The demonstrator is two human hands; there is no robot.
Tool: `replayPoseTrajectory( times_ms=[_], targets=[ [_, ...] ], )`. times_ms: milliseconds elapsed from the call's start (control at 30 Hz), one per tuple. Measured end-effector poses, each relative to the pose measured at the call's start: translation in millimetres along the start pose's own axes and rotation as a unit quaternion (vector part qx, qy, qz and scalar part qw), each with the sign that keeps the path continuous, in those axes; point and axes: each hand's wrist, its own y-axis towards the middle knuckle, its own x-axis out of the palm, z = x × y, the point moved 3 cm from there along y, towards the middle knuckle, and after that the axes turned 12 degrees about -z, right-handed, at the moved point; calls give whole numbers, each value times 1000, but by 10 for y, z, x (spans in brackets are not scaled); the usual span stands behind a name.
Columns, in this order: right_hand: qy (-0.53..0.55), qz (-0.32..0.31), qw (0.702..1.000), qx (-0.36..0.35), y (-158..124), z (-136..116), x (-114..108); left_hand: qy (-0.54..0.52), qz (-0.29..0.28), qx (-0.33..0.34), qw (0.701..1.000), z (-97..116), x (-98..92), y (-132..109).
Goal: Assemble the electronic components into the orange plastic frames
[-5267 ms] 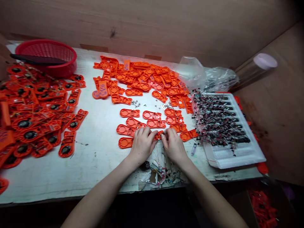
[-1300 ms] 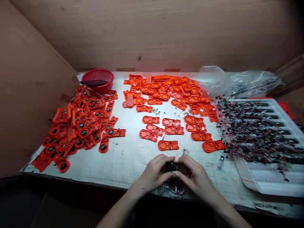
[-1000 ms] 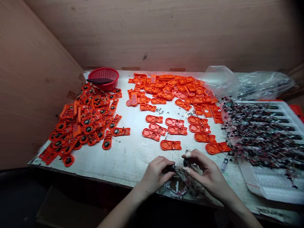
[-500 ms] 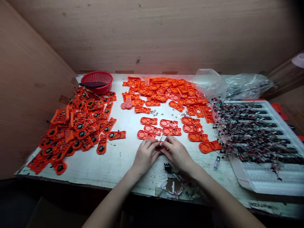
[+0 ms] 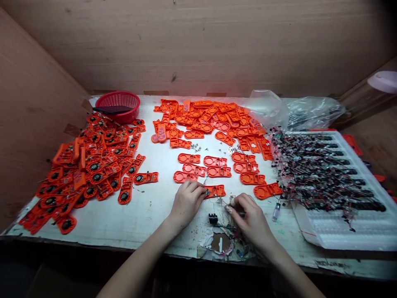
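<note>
My left hand [image 5: 187, 201] has its fingers closed on the left end of an orange plastic casing [image 5: 217, 191] lying on the white table. To the right of that casing, my right hand [image 5: 249, 213] pinches thin wires [image 5: 223, 202] between thumb and forefinger. A black part [image 5: 213, 218] with a small circuit board and wires lies on the table between my hands, toward the front edge. Several open orange casings [image 5: 218, 171] are set out in rows just beyond my hands. Small metal pieces [image 5: 235, 150] are scattered behind these rows.
At left is a heap of orange casings with black discs [image 5: 105, 165], near a red basket [image 5: 134, 111]. More orange casings [image 5: 207, 118] are piled at the back. A white tray [image 5: 328, 236] of wired parts and a screwdriver [image 5: 276, 211] are on the right.
My right hand has moved away to the right and nearer the table's front edge, uncovering the casing at my left hand. The view has shifted slightly.
</note>
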Motion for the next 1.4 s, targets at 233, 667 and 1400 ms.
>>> replayPoseTrajectory(
  times_ms=[233,667,1400],
  targets=[
    [-50,-4,998,-48,139,-38,58,-22,-11,-20,1000,-20,32,-18],
    [-28,-59,997,-52,167,-183,29,41,-47,-43,997,-37,23,63],
    [330,-48,939,82,282,47,-113,-143,-25,-4,989,139,126,178]
  ],
)
